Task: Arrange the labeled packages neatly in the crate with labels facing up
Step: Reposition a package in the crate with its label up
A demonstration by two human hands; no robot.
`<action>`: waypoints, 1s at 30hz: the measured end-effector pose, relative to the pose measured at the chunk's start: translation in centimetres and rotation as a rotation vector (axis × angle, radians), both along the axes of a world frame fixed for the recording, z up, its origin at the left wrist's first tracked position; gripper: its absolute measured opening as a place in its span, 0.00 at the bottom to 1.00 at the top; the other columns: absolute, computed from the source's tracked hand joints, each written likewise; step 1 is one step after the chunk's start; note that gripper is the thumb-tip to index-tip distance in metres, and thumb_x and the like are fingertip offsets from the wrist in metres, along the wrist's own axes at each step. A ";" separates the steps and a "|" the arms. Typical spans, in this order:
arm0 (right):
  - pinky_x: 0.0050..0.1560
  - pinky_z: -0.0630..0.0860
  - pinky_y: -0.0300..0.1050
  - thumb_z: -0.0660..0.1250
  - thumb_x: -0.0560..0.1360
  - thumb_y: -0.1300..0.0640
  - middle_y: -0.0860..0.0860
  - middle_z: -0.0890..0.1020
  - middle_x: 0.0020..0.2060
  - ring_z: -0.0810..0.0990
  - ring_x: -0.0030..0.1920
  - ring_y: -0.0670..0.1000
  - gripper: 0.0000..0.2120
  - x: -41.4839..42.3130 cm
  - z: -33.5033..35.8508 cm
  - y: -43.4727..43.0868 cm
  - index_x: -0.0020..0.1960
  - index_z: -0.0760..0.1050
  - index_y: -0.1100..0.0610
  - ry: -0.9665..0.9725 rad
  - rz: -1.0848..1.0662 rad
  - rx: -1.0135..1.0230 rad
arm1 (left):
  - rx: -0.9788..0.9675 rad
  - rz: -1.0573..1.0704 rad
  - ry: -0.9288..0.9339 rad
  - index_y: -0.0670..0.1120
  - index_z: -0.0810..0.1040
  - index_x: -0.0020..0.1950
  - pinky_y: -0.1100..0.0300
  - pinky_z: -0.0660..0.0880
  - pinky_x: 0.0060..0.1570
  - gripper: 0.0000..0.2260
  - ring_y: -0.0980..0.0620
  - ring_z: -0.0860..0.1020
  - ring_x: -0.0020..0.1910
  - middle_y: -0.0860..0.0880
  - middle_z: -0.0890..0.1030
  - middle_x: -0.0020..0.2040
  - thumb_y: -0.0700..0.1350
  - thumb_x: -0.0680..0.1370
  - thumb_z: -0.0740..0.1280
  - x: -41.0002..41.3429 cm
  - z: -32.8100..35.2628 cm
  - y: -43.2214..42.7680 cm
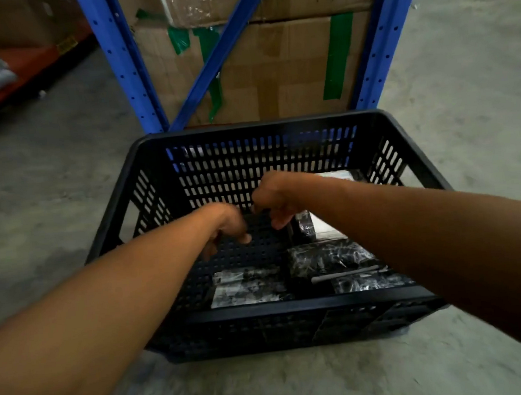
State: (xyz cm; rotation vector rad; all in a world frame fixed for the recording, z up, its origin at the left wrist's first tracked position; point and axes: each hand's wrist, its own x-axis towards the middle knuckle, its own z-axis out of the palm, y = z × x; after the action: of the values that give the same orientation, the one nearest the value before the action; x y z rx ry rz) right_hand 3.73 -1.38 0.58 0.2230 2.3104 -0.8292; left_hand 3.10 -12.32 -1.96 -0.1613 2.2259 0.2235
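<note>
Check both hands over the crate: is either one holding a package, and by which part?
Nothing visibly held. The left hand and right hand hang loosely curled inside the black crate, above its bare floor; the packages lie apart, nearer the front wall.

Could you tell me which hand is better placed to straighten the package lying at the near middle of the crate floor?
Probably the left hand: it hangs over the bare floor just beyond that package, empty as far as I can see. The right hand sits farther back, nearer the right-side packages.
</note>
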 end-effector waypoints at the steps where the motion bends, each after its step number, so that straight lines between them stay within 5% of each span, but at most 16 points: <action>1: 0.46 0.80 0.54 0.61 0.79 0.62 0.66 0.76 0.53 0.81 0.52 0.64 0.17 0.3 -0.9 -1.2 0.66 0.67 0.66 -0.060 0.005 -0.012 | -0.021 0.012 -0.038 0.43 0.53 0.80 0.39 0.76 0.58 0.32 0.32 0.74 0.65 0.34 0.61 0.76 0.48 0.81 0.64 0.4 -0.5 -1.0; 3: 0.50 0.79 0.56 0.57 0.81 0.61 0.66 0.69 0.69 0.76 0.60 0.67 0.20 0.8 -2.2 -2.9 0.72 0.62 0.66 -0.115 0.051 0.017 | -0.049 0.018 -0.086 0.42 0.52 0.80 0.40 0.76 0.57 0.32 0.32 0.71 0.67 0.36 0.58 0.78 0.50 0.81 0.63 1.2 -1.5 -2.6; 7: 0.60 0.72 0.50 0.60 0.80 0.62 0.62 0.75 0.65 0.76 0.63 0.62 0.17 1.0 -4.5 -3.7 0.67 0.71 0.66 0.006 0.231 0.172 | 0.015 0.086 -0.242 0.44 0.48 0.81 0.45 0.73 0.62 0.32 0.34 0.66 0.72 0.40 0.50 0.81 0.56 0.82 0.57 2.4 -3.4 -4.4; 10: 0.60 0.70 0.47 0.58 0.80 0.64 0.62 0.74 0.66 0.73 0.65 0.62 0.17 1.4 -6.9 -4.5 0.67 0.71 0.68 -0.118 0.293 0.263 | 0.106 0.086 -0.267 0.44 0.49 0.81 0.46 0.73 0.60 0.31 0.36 0.64 0.73 0.41 0.53 0.80 0.55 0.83 0.55 2.9 -4.6 -4.4; 13: 0.63 0.67 0.51 0.58 0.79 0.66 0.64 0.72 0.67 0.73 0.64 0.62 0.16 1.7 -9.3 -5.1 0.66 0.71 0.69 -0.137 0.308 0.313 | 0.110 0.056 -0.379 0.45 0.52 0.80 0.41 0.80 0.44 0.28 0.31 0.69 0.69 0.38 0.57 0.78 0.53 0.83 0.57 3.0 -5.2 -4.0; 16: 0.57 0.69 0.51 0.59 0.79 0.67 0.67 0.74 0.65 0.74 0.53 0.60 0.15 1.5 -9.6 -5.1 0.63 0.72 0.71 -0.248 0.348 0.325 | 0.113 0.025 -0.375 0.41 0.58 0.78 0.58 0.78 0.33 0.23 0.38 0.72 0.66 0.38 0.63 0.76 0.50 0.85 0.54 2.7 -5.4 -3.9; 17: 0.54 0.69 0.51 0.59 0.79 0.67 0.67 0.74 0.64 0.74 0.51 0.59 0.15 1.6 -9.3 -5.0 0.63 0.72 0.72 -0.285 0.327 0.298 | 0.117 0.042 -0.384 0.41 0.58 0.77 0.59 0.78 0.31 0.23 0.38 0.71 0.67 0.39 0.64 0.76 0.50 0.85 0.54 2.6 -5.6 -4.1; 20: 0.45 0.74 0.51 0.58 0.80 0.63 0.65 0.79 0.55 0.76 0.45 0.59 0.10 1.3 -9.1 -4.3 0.54 0.76 0.67 -0.361 0.262 0.178 | 0.106 0.178 -0.459 0.41 0.59 0.77 0.44 0.77 0.49 0.25 0.35 0.71 0.68 0.37 0.65 0.74 0.53 0.83 0.55 2.2 -5.5 -5.0; 23: 0.53 0.73 0.52 0.59 0.80 0.59 0.58 0.75 0.51 0.75 0.51 0.59 0.11 0.9 -8.4 -3.8 0.56 0.72 0.66 -0.331 0.105 0.067 | 0.105 0.273 -0.451 0.38 0.74 0.60 0.44 0.79 0.38 0.21 0.40 0.79 0.56 0.38 0.79 0.57 0.55 0.81 0.58 1.6 -4.6 -5.5; 26: 0.50 0.72 0.48 0.65 0.77 0.58 0.57 0.75 0.43 0.74 0.39 0.55 0.08 0.1 -7.8 -3.1 0.46 0.72 0.63 -0.272 -0.160 -0.071 | 0.117 0.282 -0.315 0.41 0.74 0.49 0.51 0.79 0.28 0.17 0.42 0.80 0.44 0.40 0.80 0.48 0.55 0.79 0.61 0.6 -2.9 -5.9; 30: 0.47 0.77 0.49 0.72 0.72 0.57 0.58 0.81 0.47 0.80 0.43 0.57 0.19 -1.4 -6.6 -1.5 0.59 0.74 0.62 -0.208 -0.475 -0.351 | 0.185 0.323 -0.081 0.44 0.71 0.63 0.51 0.79 0.29 0.18 0.39 0.80 0.51 0.39 0.78 0.58 0.54 0.80 0.59 -1.3 -0.1 -6.8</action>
State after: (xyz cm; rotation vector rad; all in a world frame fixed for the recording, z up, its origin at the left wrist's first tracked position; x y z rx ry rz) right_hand 2.36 -2.91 -6.01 0.6821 1.9005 -1.3576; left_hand 1.76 -19.13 -2.09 -0.4211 2.0770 0.5861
